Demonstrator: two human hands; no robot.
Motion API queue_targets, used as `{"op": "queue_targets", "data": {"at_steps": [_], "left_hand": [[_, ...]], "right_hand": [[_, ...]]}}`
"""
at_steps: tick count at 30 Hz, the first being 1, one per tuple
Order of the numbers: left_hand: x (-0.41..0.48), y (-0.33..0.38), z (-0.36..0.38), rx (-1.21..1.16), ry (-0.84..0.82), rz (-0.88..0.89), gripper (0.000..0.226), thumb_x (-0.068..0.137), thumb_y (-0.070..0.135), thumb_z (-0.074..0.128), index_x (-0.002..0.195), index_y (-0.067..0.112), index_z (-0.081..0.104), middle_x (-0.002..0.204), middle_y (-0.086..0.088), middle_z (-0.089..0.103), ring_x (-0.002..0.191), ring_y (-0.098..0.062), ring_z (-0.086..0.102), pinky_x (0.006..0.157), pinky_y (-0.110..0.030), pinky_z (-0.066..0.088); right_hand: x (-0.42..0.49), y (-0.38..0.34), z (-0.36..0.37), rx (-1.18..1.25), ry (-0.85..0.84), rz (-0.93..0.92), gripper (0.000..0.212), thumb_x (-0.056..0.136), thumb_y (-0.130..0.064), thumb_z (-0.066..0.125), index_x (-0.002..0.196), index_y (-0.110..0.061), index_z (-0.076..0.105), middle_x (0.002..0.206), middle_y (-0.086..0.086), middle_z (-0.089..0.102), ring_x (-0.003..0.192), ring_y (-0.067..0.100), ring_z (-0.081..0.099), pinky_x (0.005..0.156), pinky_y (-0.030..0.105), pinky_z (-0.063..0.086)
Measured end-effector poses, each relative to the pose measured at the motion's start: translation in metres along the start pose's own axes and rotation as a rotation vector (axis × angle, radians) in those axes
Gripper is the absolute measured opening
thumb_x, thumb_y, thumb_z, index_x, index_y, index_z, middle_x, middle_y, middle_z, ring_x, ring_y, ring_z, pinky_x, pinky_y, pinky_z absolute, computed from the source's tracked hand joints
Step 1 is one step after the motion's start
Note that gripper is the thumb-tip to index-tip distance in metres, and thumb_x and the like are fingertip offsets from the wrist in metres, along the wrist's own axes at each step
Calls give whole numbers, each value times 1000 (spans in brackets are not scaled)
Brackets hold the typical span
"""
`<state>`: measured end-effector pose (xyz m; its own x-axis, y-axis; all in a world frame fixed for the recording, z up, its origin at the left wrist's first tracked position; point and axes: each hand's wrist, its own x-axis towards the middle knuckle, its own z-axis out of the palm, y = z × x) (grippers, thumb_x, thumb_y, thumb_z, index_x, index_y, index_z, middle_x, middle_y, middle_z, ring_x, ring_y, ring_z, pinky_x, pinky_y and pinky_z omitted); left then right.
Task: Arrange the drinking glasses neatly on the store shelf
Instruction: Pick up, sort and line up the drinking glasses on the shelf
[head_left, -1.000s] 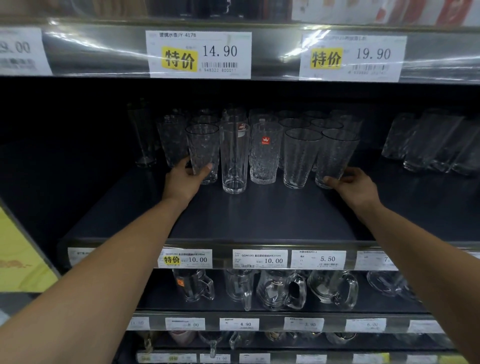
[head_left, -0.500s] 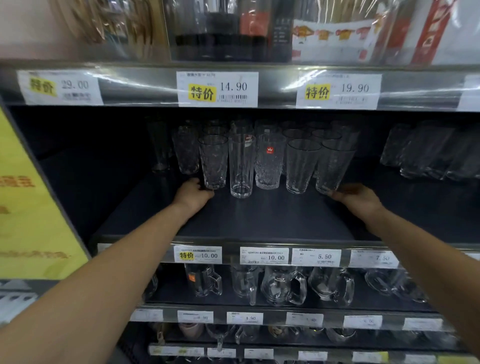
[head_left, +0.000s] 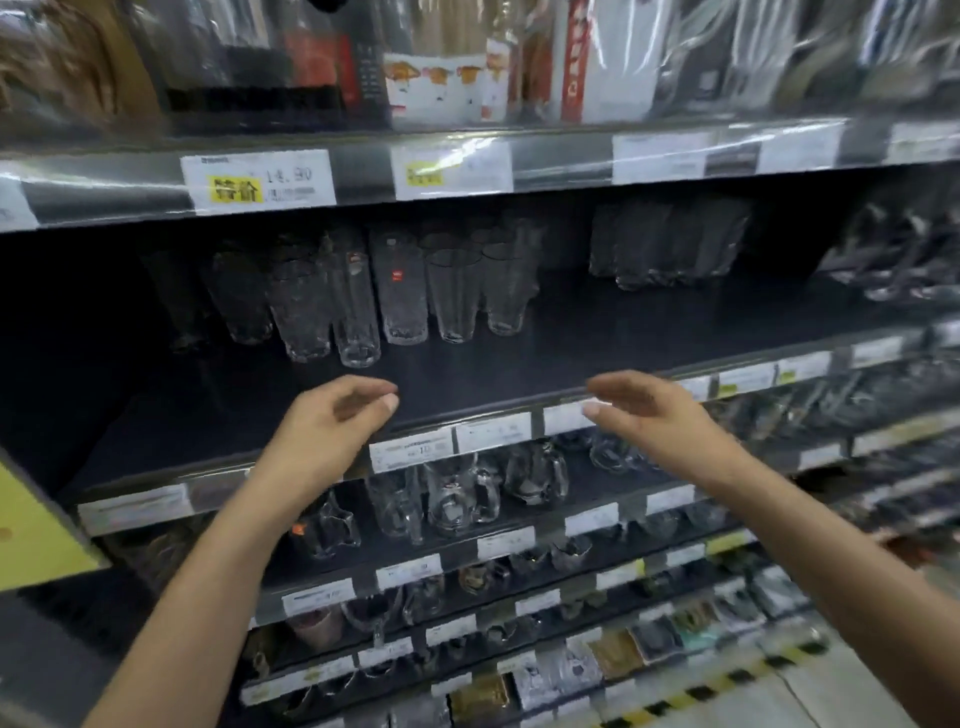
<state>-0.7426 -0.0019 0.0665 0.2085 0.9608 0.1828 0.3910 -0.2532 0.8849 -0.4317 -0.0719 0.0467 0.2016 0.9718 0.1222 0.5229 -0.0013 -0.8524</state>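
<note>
Several clear drinking glasses (head_left: 400, 296) stand upright in a close row toward the back of the dark shelf (head_left: 519, 374). My left hand (head_left: 332, 431) hovers at the shelf's front edge, fingers loosely curled, holding nothing. At the same edge, further right, my right hand (head_left: 649, 415) has relaxed fingers pointing left and is also empty. Neither hand touches a glass. The frame is blurred by motion.
More glasses (head_left: 670, 249) stand further right on the same shelf. Glass mugs (head_left: 457, 499) fill the shelf below, with smaller glassware under that. Price labels (head_left: 410, 449) line the shelf edges. Packaged goods sit on the top shelf. A yellow sign (head_left: 36, 535) is at left.
Both hands let go of the outer glasses and pulled back to the shelf's front edge. The view swung away, up and to the right.
</note>
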Motion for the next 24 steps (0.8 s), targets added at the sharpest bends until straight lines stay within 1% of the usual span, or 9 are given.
{"op": "queue_targets", "data": {"at_steps": [1,2,4,5,7,10,15,20,24], "left_hand": [[-10,7,11,-41,-8,16,11,94,22,65,101,27,72,101,17,71,89,14,63,75,0,43],[-18,12,22,-83,-21,29,11,94,22,65,100,28,72,100,16,72,89,15,63,80,-3,45],[-31,24,47,-175,-61,41,13,94,23,65,100,30,74,102,14,75,99,6,66,96,-21,49],[-37,31,60,-212,-84,41,13,94,22,65,100,30,74,104,14,75,103,1,67,100,-29,49],[-46,47,90,-269,-128,51,13,94,21,64,99,28,75,105,12,75,106,-5,68,101,-38,50],[-55,72,137,-325,-201,74,16,95,18,63,96,27,75,103,10,76,105,-7,69,100,-41,51],[-63,106,215,-319,-323,97,14,95,19,61,102,23,74,102,10,76,100,-8,71,97,-41,53],[-64,135,293,-294,-377,73,15,96,16,60,100,22,73,98,5,77,95,-11,73,94,-43,55],[-63,161,360,-287,-367,40,15,97,16,60,102,21,73,100,6,76,95,-12,73,92,-41,55]], "right_hand": [[-18,3,-9,21,38,9,32,89,-37,71,120,-31,66,120,-15,67,113,5,63,98,28,50],[-36,5,-18,47,76,11,32,89,-38,71,120,-31,66,119,-15,68,112,3,63,94,25,52],[-68,10,-37,101,148,18,29,90,-37,69,118,-35,67,115,-19,70,109,-2,64,87,20,53],[-83,14,-46,122,186,29,27,90,-38,69,117,-37,67,114,-21,70,108,-4,64,86,19,52],[-109,22,-65,139,259,51,27,90,-41,68,117,-40,67,114,-25,69,108,-6,63,90,21,50],[-141,39,-93,165,353,85,27,90,-40,68,117,-39,67,117,-23,68,108,-4,64,90,25,53],[-173,68,-143,202,454,111,29,88,-38,68,117,-39,67,115,-24,69,108,-3,65,93,25,51],[-180,117,-201,240,489,130,27,91,-29,69,117,-38,68,117,-20,70,112,1,64,101,38,51],[-176,163,-258,258,474,137,26,92,-30,67,117,-37,68,117,-20,70,113,2,64,104,40,49]]}}
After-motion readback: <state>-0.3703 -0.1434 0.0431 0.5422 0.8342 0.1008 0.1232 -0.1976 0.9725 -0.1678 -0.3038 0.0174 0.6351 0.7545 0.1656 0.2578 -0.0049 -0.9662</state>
